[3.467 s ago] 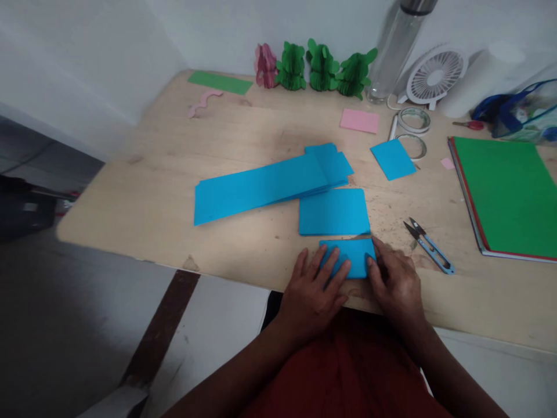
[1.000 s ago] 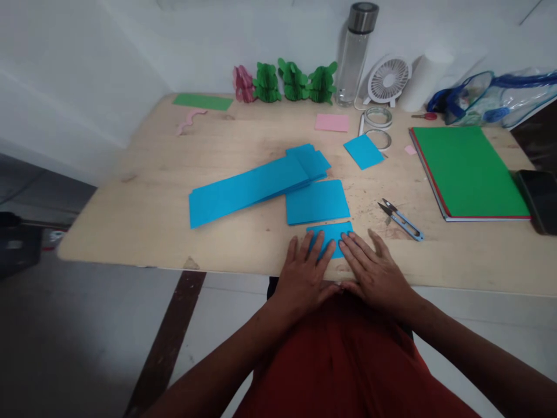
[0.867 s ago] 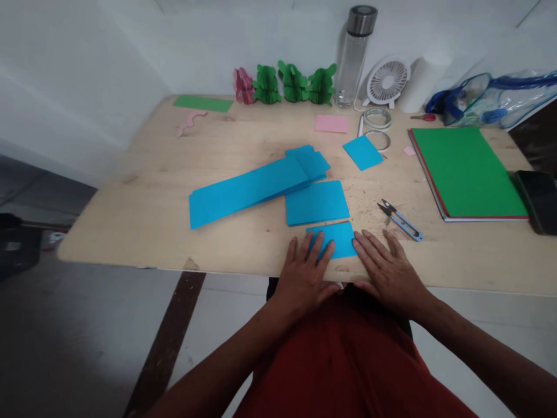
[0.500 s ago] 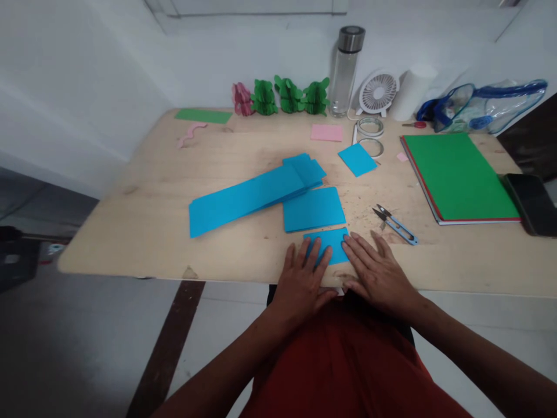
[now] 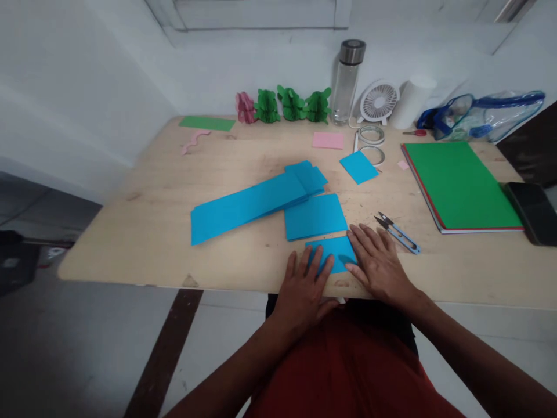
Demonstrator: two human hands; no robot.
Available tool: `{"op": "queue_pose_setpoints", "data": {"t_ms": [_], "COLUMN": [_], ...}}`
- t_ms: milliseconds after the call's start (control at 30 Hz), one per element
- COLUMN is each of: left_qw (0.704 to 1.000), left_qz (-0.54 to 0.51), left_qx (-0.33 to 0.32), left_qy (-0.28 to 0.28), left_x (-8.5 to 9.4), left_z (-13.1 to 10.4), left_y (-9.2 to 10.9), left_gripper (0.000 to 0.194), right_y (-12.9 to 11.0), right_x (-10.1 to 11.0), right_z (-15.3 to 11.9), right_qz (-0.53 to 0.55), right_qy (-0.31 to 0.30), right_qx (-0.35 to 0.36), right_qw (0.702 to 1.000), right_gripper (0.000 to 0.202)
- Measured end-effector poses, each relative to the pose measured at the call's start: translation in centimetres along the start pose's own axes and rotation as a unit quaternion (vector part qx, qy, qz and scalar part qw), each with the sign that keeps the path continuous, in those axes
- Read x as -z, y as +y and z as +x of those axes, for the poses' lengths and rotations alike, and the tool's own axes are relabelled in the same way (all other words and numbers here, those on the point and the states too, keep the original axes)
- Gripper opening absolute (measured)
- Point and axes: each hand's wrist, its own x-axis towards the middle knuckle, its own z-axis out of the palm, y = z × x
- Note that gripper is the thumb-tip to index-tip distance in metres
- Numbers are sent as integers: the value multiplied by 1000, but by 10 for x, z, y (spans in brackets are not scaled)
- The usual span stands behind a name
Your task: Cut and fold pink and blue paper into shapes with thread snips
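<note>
Spread flat and ungripping, our left hand [image 5: 300,289] and right hand [image 5: 379,265] touch one small blue paper rectangle [image 5: 341,251]; three green pleated-paper figures [image 5: 290,105] stand near one pink pleated-paper figure [image 5: 246,108].

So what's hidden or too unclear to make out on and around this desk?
All in the head view:
Part of the small blue paper: covered by the left hand.
Upper left of the blue stack behind it: under the long blue strips.
Contents of the clear pouch: too small and blurred.
Dark object at far left: cut off by the picture's edge.
</note>
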Motion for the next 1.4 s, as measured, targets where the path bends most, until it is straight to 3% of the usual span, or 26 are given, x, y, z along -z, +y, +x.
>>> {"op": "queue_pose_setpoints", "data": {"t_ms": [133, 267, 433, 767, 1100, 1233, 1400], "left_qw": [1000, 1000, 1000, 999, 995, 998, 999], "left_qz": [1, 10, 8, 26, 31, 11, 24], "left_qx": [1, 2, 4, 22, 86, 44, -30], "left_qy": [-1, 1, 5, 34, 32, 51, 14], "left_x": [0, -1, -1, -7, 9, 10, 6], "left_z": [0, 0, 0, -8, -50, -43, -29], "left_y": [1, 0, 2, 28, -2, -4, -1], "left_gripper": [74, 75, 74, 64, 72, 72, 65], "right_y": [-8, -19, -21, -20, -20, -22, -19], "right_x": [8, 2, -5, -4, -5, -5, -6], "right_z": [-11, -23, -26, -26, -26, -25, -28], "right_qz": [9, 16, 13, 9, 1, 2, -1], "right_qy": [26, 6, -6, 4, 4, 17, 22], "right_qx": [22, 85, 84, 90, 89, 89, 87], "right_qw": [999, 996, 996, 996, 996, 996, 996], "right_gripper": [64, 62, 59, 61, 61, 60, 61]}}
